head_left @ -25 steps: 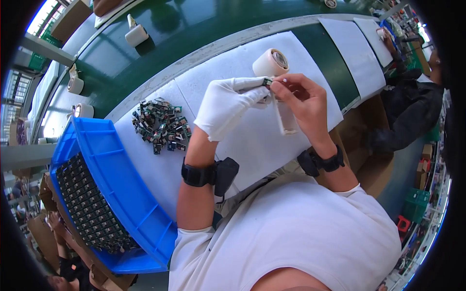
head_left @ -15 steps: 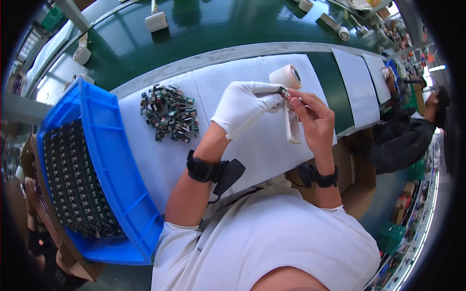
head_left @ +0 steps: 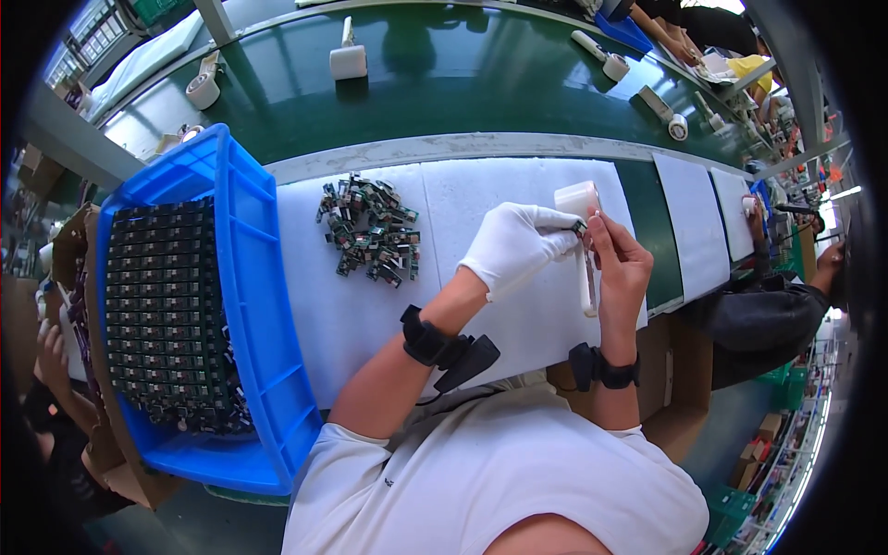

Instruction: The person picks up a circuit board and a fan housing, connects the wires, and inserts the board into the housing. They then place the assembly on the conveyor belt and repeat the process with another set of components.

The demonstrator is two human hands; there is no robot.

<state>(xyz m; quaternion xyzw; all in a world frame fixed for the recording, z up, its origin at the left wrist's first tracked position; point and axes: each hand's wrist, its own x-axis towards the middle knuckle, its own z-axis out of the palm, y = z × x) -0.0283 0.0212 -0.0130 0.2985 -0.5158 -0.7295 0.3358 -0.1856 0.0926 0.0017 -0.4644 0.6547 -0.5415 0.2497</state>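
My left hand (head_left: 516, 248), in a white glove, is closed and pinches a small green circuit board (head_left: 579, 228) at its fingertips. My bare right hand (head_left: 622, 266) meets it there, thumb and fingers pressed together on something tiny and pale that I cannot make out. Just beyond and below the fingertips is a white device with a round head (head_left: 574, 197) and a long narrow handle (head_left: 588, 289), partly hidden by my hands. To the left, a loose pile of small circuit boards (head_left: 375, 231) lies on the white foam mat (head_left: 453, 190).
A blue plastic bin (head_left: 268, 305) at the left holds rows of circuit boards (head_left: 162, 305). Past the mat runs a green conveyor (head_left: 462, 83) carrying several white devices (head_left: 349, 61). A cardboard box (head_left: 671, 370) stands at lower right. Other people are at both sides and far right.
The whole view has shifted, so bench and hands appear lower and farther right. Both hands stay together at the circuit board, with only slight finger movement.
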